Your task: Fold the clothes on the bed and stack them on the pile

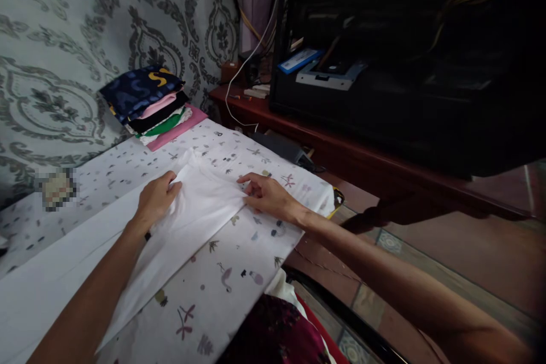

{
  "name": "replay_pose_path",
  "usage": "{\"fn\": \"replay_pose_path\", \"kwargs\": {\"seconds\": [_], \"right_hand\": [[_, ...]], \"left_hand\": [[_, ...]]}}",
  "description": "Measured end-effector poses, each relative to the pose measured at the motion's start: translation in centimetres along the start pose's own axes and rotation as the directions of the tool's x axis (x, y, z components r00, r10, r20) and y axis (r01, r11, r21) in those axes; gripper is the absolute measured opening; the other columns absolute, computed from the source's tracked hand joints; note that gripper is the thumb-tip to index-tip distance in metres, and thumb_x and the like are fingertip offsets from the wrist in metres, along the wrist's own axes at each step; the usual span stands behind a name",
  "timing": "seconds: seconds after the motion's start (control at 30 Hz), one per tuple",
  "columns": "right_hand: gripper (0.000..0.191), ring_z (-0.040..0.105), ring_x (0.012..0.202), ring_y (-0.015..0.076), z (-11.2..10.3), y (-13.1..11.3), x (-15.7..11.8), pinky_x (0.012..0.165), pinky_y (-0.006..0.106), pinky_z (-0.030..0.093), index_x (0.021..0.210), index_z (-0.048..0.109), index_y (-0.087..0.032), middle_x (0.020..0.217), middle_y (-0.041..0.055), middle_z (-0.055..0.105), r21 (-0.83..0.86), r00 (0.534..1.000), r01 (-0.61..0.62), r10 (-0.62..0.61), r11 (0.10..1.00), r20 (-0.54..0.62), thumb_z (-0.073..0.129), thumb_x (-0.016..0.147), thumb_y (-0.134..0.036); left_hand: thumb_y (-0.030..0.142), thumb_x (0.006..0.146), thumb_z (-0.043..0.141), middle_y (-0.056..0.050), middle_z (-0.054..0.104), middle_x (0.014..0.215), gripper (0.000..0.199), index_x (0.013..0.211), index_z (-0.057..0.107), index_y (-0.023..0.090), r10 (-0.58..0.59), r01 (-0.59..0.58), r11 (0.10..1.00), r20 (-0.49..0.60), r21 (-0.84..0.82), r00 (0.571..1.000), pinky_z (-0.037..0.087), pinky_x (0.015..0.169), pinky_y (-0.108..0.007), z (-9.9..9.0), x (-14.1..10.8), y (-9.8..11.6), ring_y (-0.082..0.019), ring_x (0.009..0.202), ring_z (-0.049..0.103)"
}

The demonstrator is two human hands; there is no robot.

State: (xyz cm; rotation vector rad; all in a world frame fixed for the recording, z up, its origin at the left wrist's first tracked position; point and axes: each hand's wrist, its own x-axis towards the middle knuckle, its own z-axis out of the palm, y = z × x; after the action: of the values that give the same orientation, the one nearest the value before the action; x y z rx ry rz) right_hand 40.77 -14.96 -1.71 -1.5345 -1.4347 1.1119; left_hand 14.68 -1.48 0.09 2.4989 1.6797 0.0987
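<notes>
far left, pixelated item (57,189) on the motif-printed sheet (232,310). next, by the damask-patterned wall covering (63,5), 1 stack of folded clothes (160,119), navy piece (136,94) on top. left hand (156,199): thumb and fingers pinching the white garment (205,187), which lies creased across the sheet. right hand (271,199): thumb and index finger pinching garment's right edge. farther right, dark red wooden table (341,151), blue-edged packet (300,61) above it.
</notes>
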Motion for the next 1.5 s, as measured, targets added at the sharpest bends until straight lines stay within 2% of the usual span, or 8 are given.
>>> {"fn": "replay_pose_path", "kwargs": {"seconds": [0.23, 0.37, 0.57, 0.8, 1.03, 1.17, 1.3, 1.5], "right_hand": [[0.034, 0.056, 0.061, 0.0106, -0.2, 0.1, -0.6, 0.06, 0.025, 0.045, 0.109, 0.066, -0.019, 0.081, -0.0009, 0.065, -0.086, 0.996, 0.066, -0.07, 0.994, -0.049, 0.059, 0.076, -0.012], [0.029, 0.056, 0.065, 0.0128, -1.0, 0.0, 0.0, 0.062, 0.026, 0.044, 0.106, 0.069, -0.021, 0.084, 0.0013, 0.067, -0.166, 0.987, 0.106, -0.124, 0.98, -0.1, 0.056, 0.08, -0.016], [0.025, 0.062, 0.08, 0.0164, -1.4, -2.3, 6.8, 0.076, 0.029, 0.047, 0.102, 0.072, -0.019, 0.099, 0.0067, 0.07, -0.411, 0.956, 0.271, -0.292, 0.871, 0.013, 0.054, 0.086, -0.014], [0.036, 0.058, 0.116, 0.0224, 2.1, -3.1, 15.8, 0.101, 0.035, 0.043, 0.124, 0.065, -0.014, 0.13, 0.0129, 0.063, -0.576, 0.926, 0.368, -0.343, 0.73, 0.158, 0.045, 0.095, -0.01], [0.036, 0.058, 0.118, 0.021, 1.7, -1.8, 15.3, 0.107, 0.037, 0.041, 0.122, 0.064, -0.015, 0.127, 0.0102, 0.066, -0.514, 0.921, 0.382, -0.364, 0.768, 0.14, 0.043, 0.094, -0.008], [0.035, 0.06, 0.118, 0.0238, 0.4, -2.3, 9.7, 0.105, 0.04, 0.044, 0.121, 0.065, -0.014, 0.125, 0.0127, 0.067, -0.468, 0.89, 0.446, -0.434, 0.763, 0.141, 0.042, 0.096, -0.013], [0.036, 0.044, 0.141, 0.0277, 0.9, -1.4, 4.7, 0.116, 0.052, 0.035, 0.132, 0.06, -0.02, 0.149, 0.0106, 0.053, -0.419, 0.777, 0.629, -0.545, 0.655, 0.314, 0.044, 0.1, -0.026], [0.039, 0.039, 0.145, 0.0302, 1.8, 0.6, 3.7, 0.12, 0.061, 0.025, 0.135, 0.059, -0.022, 0.15, 0.0118, 0.053, -0.512, 0.777, 0.629, -0.439, 0.585, 0.452, 0.042, 0.102, -0.035]], "left_hand": [[0.039, 0.089, 0.047, -0.004, 0.066, 0.087, 0.023, 0.102, 0.058, 0.023, 0.022, -0.023, 1.0, -0.054, -0.013, 0.998, 0.04, 0.068, -0.031, -0.1, -0.1, -0.2, -0.024, 0.082, 0.061], [0.031, 0.089, 0.05, -0.009, 0.066, 0.109, 0.03, 0.116, 0.058, 0.02, 0.101, -0.125, 0.98, -0.151, -0.156, 0.983, 0.049, 0.086, -0.036, -0.1, 2.9, -0.7, -0.024, 0.099, 0.063], [0.011, 0.089, 0.042, -0.011, 0.063, 0.112, 0.039, 0.12, 0.064, 0.018, 0.215, -0.23, 0.96, -0.104, -0.16, 0.971, 0.047, 0.099, -0.038, 0.4, 8.0, 1.1, -0.023, 0.104, 0.062], [0.023, 0.099, 0.031, -0.017, 0.06, 0.131, 0.043, 0.135, 0.054, 0.013, 0.211, -0.223, 0.974, -0.175, -0.05, 0.962, 0.042, 0.105, -0.049, 3.0, 7.0, 2.3, -0.032, 0.124, 0.053], [0.025, 0.099, 0.032, -0.016, 0.056, 0.138, 0.044, 0.138, 0.048, 0.014, 0.198, -0.219, 0.968, -0.161, -0.122, 0.967, 0.037, 0.113, -0.046, 2.8, 6.4, 2.1, -0.029, 0.133, 0.048], [0.034, 0.099, 0.034, -0.016, 0.048, 0.15, 0.05, 0.145, 0.04, 0.014, 0.217, -0.24, 0.95, -0.132, -0.199, 0.967, 0.034, 0.116, -0.044, 0.7, 3.2, 1.4, -0.027, 0.138, 0.045], [0.041, 0.101, 0.031, -0.014, 0.041, 0.157, 0.053, 0.148, 0.037, 0.017, 0.222, -0.224, 0.95, -0.034, -0.216, 0.975, 0.033, 0.118, -0.047, -0.6, -4.5, 1.1, -0.027, 0.142, 0.041], [0.041, 0.103, 0.032, -0.006, 0.039, 0.16, 0.045, 0.146, 0.041, 0.028, 0.19, -0.189, 0.976, 0.002, -0.105, 0.982, 0.022, 0.125, -0.048, 0.6, -16.5, -0.9, -0.024, 0.146, 0.037]]}}
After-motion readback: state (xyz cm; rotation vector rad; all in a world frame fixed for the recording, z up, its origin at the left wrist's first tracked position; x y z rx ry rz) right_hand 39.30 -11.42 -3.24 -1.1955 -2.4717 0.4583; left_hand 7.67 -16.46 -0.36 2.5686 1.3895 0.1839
